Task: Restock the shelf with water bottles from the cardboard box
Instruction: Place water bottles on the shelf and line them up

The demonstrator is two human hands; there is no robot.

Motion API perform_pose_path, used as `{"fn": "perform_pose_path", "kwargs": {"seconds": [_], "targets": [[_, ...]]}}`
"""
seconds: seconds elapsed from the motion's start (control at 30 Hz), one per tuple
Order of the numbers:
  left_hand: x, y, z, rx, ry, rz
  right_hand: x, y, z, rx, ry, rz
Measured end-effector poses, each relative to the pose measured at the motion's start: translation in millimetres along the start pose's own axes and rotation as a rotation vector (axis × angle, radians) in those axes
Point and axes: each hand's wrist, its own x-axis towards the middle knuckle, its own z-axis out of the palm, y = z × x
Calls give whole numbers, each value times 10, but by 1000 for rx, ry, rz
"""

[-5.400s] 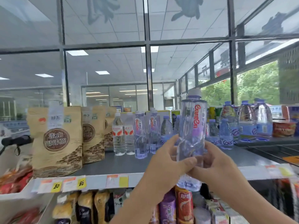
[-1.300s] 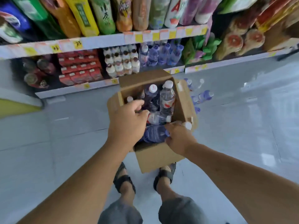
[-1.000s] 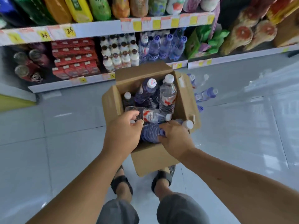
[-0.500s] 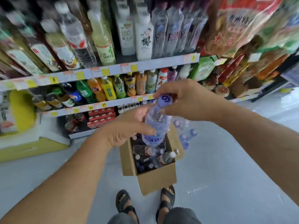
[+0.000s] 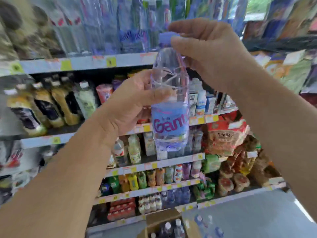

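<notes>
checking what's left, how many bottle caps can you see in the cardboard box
3: one white cap at the left, one in the middle, one at the right of the cardboard box. More may be hidden below the frame.

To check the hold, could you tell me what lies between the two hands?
In the head view, the water bottle stands upright between them, left hand on its body, right hand at its cap.

Water bottle [image 5: 169, 107] before shelves [image 5: 85, 63], cardboard box [image 5: 164, 219] below, bottles inside

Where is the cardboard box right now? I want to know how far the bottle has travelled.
The cardboard box sits on the floor at the bottom centre of the head view, below the raised water bottle, before the lowest shelf.
</notes>
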Motion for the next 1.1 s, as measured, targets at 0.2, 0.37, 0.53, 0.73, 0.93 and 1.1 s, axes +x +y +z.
{"fn": "perform_pose_path", "kwargs": {"seconds": [0.2,0.37,0.53,0.73,0.93,1.1], "targets": [[170,399,-63,50,169,64,-186,253,-42,21,34,97],[279,515,-8,58,205,72,-349,340,-30,-3,-138,117],[470,550,-126,-15,186,114,-110,322,-34,-149,-159,80],[743,598,-476,-13,138,141,312,344,88,-194,-159,116],[1106,678,-1013,96,137,191,840,469,350,-245,-33,134],[1393,719,-1457,112,56,256,1396,556,449,-274,65,94]]}}
